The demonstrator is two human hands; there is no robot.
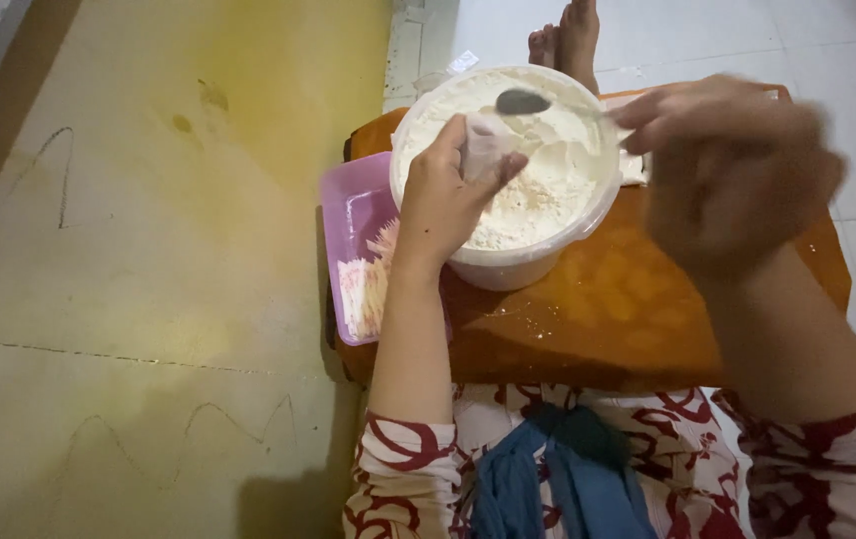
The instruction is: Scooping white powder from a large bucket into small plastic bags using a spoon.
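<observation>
Centre of frame: round white plastic bucket (pixel 508 262), filled with pale, lumpy flour (pixel 538 195), on a glossy orange low table (pixel 598 319). Over the bucket's left rim: left hand (pixel 448 195), fingers curled closed around a small translucent plastic pouch (pixel 488 145). Upper right, blurred: right hand (pixel 732 160), pinched shut on the handle of a metal spoon (pixel 523 102), bowl of spoon above the flour, just beside the pouch. Left of bucket: pink rectangular tray (pixel 348 215) holding thin pale sticks.
</observation>
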